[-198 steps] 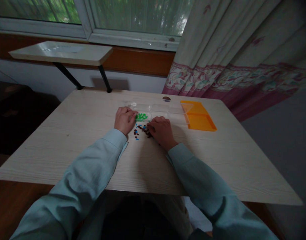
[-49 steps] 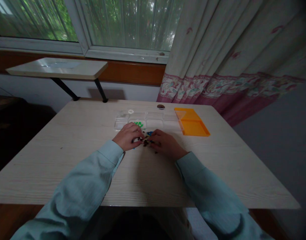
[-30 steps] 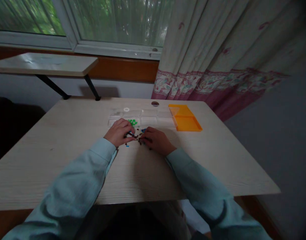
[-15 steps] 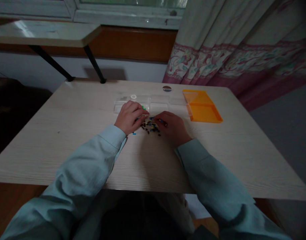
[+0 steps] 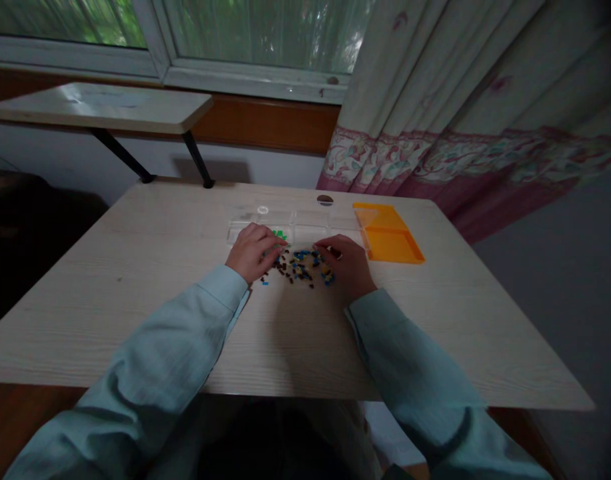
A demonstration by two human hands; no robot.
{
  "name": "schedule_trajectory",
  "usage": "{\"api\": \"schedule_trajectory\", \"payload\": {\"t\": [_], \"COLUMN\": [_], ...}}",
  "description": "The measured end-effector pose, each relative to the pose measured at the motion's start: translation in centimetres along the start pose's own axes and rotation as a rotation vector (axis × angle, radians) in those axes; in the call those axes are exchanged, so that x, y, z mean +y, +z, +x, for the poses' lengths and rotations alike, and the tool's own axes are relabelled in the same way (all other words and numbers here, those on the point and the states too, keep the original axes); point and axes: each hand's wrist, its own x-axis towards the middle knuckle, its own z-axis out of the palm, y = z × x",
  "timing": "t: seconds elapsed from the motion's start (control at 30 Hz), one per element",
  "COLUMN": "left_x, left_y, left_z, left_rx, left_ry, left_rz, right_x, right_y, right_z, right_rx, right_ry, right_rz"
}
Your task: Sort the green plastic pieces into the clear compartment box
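Note:
A loose pile of small building bricks [image 5: 301,265], blue, dark brown and yellow, lies on the table between my two hands. My left hand [image 5: 252,253] is at the pile's left side, thumb and fingers drawn together; whatever is between the tips is too small to make out. On the right edge of the pile, my right hand [image 5: 349,265] is bent in a pinch, its fingertips just above the bricks. What it holds, if anything, cannot be made out. Behind the hands sits a clear divided tray [image 5: 312,233], with green bricks [image 5: 279,235] in its near left compartment.
An orange tray [image 5: 391,245] lies at the right, overlapping the clear tray's end. One blue brick [image 5: 265,283] rests apart, near my left wrist. A raised shelf [image 5: 130,110] on black legs stands at the back left. A curtain [image 5: 410,153] hangs behind the table.
My hands have drawn slightly apart, exposing more of the pile and the green bricks. The camera view has tipped upward, showing more window.

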Motion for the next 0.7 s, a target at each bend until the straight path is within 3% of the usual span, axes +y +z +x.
{"api": "schedule_trajectory", "payload": {"t": [0.23,0.53,0.7], "left_x": [-0.6,-1.3,-1.6], "left_y": [0.1,-0.3,-0.6], "left_z": [-0.2,-0.6,-0.8], "left_rx": [-0.1,-0.236,-0.233], "left_ry": [0.022,0.082,0.085], "left_rz": [-0.014,-0.038,-0.029], "right_x": [0.2,1.0,1.4], "right_y": [-0.8,-1.6,-1.2], "right_z": [0.3,0.4,0.3], "right_rx": [0.015,-0.213,-0.279], "right_ry": [0.071,-0.012,-0.004], "right_rz": [-0.016,-0.083,-0.054]}}
